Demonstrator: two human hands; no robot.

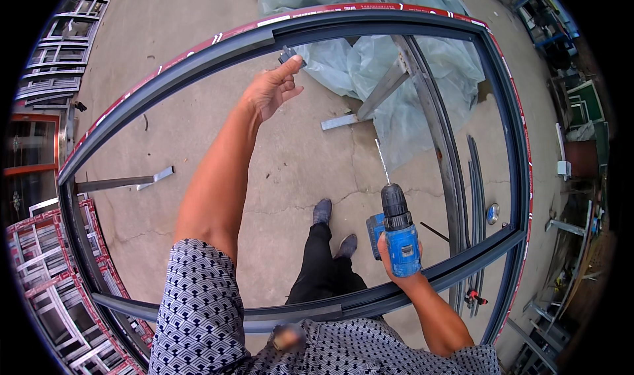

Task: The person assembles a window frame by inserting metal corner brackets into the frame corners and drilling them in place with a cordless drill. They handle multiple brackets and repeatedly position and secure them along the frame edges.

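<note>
A large dark grey window frame (224, 53) with red protective film along its outer edge lies around me at working height. My left arm stretches to its far rail. There my left hand (267, 92) pinches a small dark block-like piece (288, 56) between thumb and fingers, right by the rail's inner edge; its exact kind is unclear. My right hand (404, 279) is closed around a blue cordless drill (404, 251) above the near rail on the right. A long twist bit (382, 162) sits in the chuck, pointing away from me and touching nothing.
A steel support bar (439, 121) runs beneath the frame on the right, with long dark strips (475, 197) beside it. Crumpled clear plastic sheeting (422, 78) covers the floor beyond. Finished frames (56, 269) are stacked at left. A round tape roll (493, 213) lies at right.
</note>
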